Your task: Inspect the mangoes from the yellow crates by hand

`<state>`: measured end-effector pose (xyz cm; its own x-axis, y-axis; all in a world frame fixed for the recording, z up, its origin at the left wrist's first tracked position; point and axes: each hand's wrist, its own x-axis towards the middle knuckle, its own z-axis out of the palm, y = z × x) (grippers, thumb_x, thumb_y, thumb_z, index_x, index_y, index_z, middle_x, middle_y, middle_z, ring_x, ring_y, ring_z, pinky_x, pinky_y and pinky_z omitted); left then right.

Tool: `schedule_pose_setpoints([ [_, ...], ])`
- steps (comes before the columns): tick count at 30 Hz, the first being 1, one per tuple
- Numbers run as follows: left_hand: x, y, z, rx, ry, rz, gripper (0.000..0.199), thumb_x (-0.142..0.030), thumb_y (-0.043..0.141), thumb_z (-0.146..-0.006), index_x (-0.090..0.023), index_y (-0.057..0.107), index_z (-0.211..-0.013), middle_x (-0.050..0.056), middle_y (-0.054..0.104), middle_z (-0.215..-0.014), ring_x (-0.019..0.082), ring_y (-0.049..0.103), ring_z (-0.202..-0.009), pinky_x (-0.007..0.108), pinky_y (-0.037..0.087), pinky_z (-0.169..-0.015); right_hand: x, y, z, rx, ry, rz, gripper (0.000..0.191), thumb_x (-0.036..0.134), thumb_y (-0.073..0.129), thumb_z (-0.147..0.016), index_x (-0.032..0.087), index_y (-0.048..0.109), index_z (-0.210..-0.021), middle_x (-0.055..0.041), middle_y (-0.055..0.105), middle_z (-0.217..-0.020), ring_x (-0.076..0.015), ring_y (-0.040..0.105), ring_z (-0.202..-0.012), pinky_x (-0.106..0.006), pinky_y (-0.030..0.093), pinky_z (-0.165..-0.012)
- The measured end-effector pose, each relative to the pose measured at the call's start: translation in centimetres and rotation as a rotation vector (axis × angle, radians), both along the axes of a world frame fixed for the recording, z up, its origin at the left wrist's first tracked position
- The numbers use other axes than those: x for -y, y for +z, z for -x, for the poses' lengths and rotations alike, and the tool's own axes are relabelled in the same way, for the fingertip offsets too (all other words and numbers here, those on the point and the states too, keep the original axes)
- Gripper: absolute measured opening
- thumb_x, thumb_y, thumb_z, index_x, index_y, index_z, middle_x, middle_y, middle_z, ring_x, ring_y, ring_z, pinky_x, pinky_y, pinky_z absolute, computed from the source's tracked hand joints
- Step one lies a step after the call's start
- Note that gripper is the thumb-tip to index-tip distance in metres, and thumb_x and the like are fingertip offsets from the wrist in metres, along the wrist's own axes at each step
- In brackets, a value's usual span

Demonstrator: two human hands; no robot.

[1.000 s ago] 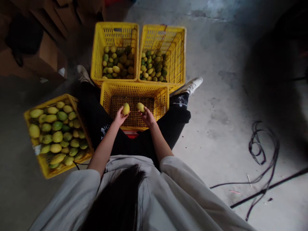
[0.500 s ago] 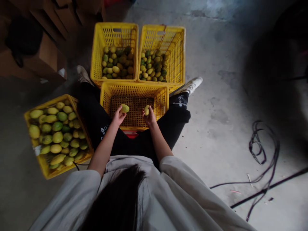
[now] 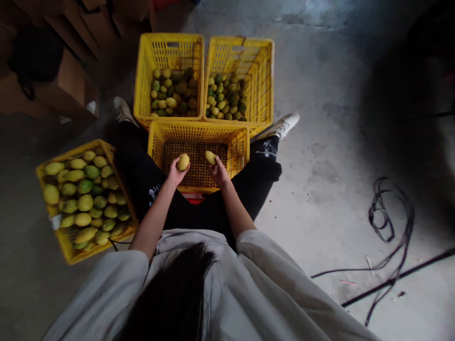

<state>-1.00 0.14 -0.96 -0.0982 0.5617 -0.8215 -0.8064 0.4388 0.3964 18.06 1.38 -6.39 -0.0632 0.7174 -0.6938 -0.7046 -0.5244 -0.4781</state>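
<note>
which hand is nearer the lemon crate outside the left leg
Left. The left hand holds a lemon to the right of the lemon crate; the right hand, holding another lemon, is farther right.

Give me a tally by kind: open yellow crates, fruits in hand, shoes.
Open yellow crates: 4
Held fruits: 2, one in the left hand, one in the right hand
Shoes: 2
Total: 8
</note>
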Motion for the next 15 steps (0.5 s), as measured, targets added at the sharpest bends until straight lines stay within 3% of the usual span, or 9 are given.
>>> schedule_pose_setpoints([
  [4, 0.0, -0.1, 0.1, -0.005, -0.011, 0.011, 0.025, -0.029, 0.073, -0.099, -0.021, 0.073, -0.123, 0.006, 0.077, -0.094, 0.016, 0.075, -0.080, 0.021, 0.061, -0.067, -0.2, 0.2, -0.8, -0.041, 0.002, 0.074, 0.039, 0.061, 0.069, -0.101, 0.026, 0.064, -0.086, 0.0058, 0.062, -0.062, -0.0100, 0.045, -0.046, -0.020, 0.040, -0.041],
  [6, 0.0, -0.2, 0.1, -0.024, -0.035, 0.012, 0.031, -0.034, 0.080, -0.097, -0.021, 0.074, -0.125, 0.007, 0.078, -0.097, 0.016, 0.077, -0.082, 0.020, 0.059, -0.065, -0.1, 0.4, -1.1, -0.055, 0.024, 0.091, 0.044, 0.067, 0.070, -0.097, 0.026, 0.061, -0.082, 0.0072, 0.056, -0.056, -0.0096, 0.045, -0.043, -0.020, 0.038, -0.040],
  [9, 0.0, -0.4, 0.1, -0.056, -0.067, 0.022, 0.037, -0.039, 0.086, -0.094, -0.021, 0.075, -0.125, 0.007, 0.078, -0.098, 0.015, 0.078, -0.081, 0.018, 0.055, -0.060, 0.2, 0.6, -1.2, -0.058, 0.036, 0.113, 0.037, 0.060, 0.067, -0.097, 0.026, 0.063, -0.083, 0.0051, 0.058, -0.058, -0.0132, 0.058, -0.052, -0.023, 0.052, -0.049],
  [12, 0.0, -0.3, 0.0, -0.043, -0.090, 0.031, 0.032, -0.039, 0.082, -0.097, -0.021, 0.074, -0.122, 0.005, 0.076, -0.092, 0.014, 0.076, -0.076, 0.018, 0.054, -0.058, 0.4, 0.9, -0.8, -0.085, 0.033, 0.132, 0.027, 0.051, 0.066, -0.096, 0.027, 0.062, -0.084, 0.0012, 0.064, -0.065, -0.0204, 0.071, -0.071, -0.036, 0.068, -0.068],
  [15, 0.2, 0.1, 0.0, 0.011, -0.105, 0.038, 0.022, -0.035, 0.069, -0.104, -0.019, 0.072, -0.119, 0.005, 0.074, -0.084, 0.015, 0.072, -0.069, 0.021, 0.057, -0.060, 0.4, 1.3, -0.4, -0.119, 0.060, 0.126, 0.020, 0.043, 0.071, -0.094, 0.028, 0.060, -0.087, 0.0013, 0.066, -0.069, -0.0214, 0.073, -0.079, -0.039, 0.070, -0.075],
])
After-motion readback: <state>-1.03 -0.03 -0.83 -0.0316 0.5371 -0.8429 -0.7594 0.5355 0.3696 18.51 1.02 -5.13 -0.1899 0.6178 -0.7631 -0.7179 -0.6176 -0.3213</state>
